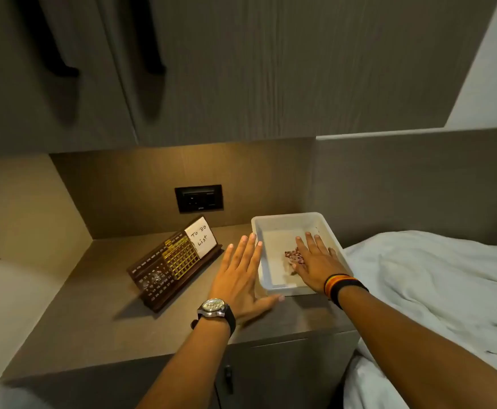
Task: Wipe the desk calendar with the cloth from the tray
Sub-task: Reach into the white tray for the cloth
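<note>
A dark wooden desk calendar (170,268) with a gold grid and a white "To Do List" note stands tilted on the bedside counter, left of centre. To its right sits a white plastic tray (282,221). A small reddish patterned cloth (292,255) lies in the tray, mostly covered by my right hand (315,261), which rests flat on it with fingers spread. My left hand (241,278), wearing a watch, hovers open between the calendar and the tray's left wall, holding nothing.
A black wall socket (199,198) is set in the back panel above the calendar. Cabinet doors with dark handles hang overhead. A bed with white sheets (436,290) borders the counter on the right. A cabinet door with a knob (228,373) is below the counter.
</note>
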Demonstrator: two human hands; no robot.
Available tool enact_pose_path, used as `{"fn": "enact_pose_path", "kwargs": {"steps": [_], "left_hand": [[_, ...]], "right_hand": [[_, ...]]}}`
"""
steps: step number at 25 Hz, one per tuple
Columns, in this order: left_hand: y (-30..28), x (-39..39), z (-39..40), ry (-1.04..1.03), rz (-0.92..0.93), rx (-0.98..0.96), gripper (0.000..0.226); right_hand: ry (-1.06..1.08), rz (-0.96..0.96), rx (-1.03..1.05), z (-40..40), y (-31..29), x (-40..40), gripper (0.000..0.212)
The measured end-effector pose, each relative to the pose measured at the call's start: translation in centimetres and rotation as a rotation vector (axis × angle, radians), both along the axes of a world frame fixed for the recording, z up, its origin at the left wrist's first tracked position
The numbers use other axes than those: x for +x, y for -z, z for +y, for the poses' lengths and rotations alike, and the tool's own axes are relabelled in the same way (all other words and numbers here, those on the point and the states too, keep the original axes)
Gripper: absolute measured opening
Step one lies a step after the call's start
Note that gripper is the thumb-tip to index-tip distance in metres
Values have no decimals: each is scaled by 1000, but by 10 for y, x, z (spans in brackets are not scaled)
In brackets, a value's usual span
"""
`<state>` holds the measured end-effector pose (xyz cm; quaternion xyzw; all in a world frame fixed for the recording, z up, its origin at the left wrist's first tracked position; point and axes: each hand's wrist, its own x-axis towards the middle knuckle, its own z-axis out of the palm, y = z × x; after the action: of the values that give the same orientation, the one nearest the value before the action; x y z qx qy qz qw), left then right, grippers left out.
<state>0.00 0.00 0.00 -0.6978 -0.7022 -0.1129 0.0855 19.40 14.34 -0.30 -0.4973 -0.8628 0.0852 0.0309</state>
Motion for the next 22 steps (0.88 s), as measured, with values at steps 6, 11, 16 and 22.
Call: {"fn": "enact_pose_path", "kwargs": {"steps": [6,11,16,22], "left_hand": [[51,9,44,-1,-96,-203,134],[60,8,49,-11,-162,-264,134],[53,6,48,22,-127,-293,134],[20,-44,29,106,-4,-253,140]], "right_hand": [[-63,-185,-307,55,36,-28,97],[-102,-175,-168,57,35,-32,68],[-46,-167,-26,45,34,-35,49],[13,105,105,21,9,-48,49]]}}
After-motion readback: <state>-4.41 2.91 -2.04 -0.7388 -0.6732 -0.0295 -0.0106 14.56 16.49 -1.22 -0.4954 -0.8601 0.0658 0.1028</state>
